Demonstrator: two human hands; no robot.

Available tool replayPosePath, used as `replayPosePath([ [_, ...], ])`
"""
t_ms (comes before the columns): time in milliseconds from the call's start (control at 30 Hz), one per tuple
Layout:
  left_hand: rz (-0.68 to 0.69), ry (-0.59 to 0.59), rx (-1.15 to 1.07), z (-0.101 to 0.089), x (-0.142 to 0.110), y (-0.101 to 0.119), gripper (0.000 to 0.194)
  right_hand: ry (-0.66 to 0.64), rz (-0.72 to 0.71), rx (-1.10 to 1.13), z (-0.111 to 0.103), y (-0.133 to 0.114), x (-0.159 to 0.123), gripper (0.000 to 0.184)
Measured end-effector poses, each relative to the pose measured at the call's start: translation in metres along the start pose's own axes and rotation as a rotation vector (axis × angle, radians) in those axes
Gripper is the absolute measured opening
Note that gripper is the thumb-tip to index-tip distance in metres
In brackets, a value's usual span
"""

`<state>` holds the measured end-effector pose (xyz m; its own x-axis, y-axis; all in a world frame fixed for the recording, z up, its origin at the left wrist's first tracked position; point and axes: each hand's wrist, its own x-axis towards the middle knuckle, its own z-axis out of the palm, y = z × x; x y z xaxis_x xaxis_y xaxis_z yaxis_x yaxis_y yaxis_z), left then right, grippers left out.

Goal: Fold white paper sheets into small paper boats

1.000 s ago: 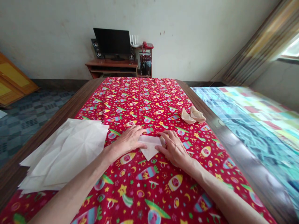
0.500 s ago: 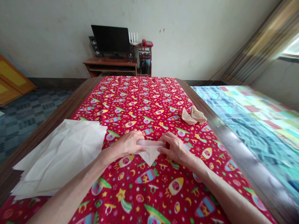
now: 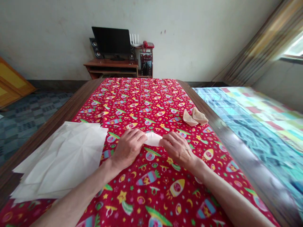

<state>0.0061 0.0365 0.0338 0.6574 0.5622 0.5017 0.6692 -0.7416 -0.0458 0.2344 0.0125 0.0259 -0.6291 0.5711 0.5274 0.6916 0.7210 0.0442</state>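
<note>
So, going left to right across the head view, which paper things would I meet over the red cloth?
Stack of white sheets → small white paper → pair of beige folded shapes.

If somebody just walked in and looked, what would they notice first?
Probably the bright red cloth with rockets and stars, spread over the brown table. In the middle, the left hand and right hand hold a small white paper between them. A pile of white sheets lies at the left, and beige folded shapes sit at the right.
</note>
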Motion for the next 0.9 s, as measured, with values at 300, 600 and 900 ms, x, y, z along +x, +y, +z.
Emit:
replayPosePath([
  [300, -0.036, -0.137, -0.09, 0.009, -0.026, 0.006, 0.011, -0.198, 0.039, 0.18, 0.015, -0.003, -0.015, 0.023],
  [600, -0.256, 0.009, -0.473, 0.028, -0.044, -0.014, 0.013, -0.136, 0.323, 0.445, 0.013, 0.006, -0.023, 0.018],
  [900, -0.425, -0.18, -0.21, 0.025, -0.029, -0.01, 0.022, -0.184, 0.52, 0.221, 0.014, -0.005, -0.01, 0.025],
])
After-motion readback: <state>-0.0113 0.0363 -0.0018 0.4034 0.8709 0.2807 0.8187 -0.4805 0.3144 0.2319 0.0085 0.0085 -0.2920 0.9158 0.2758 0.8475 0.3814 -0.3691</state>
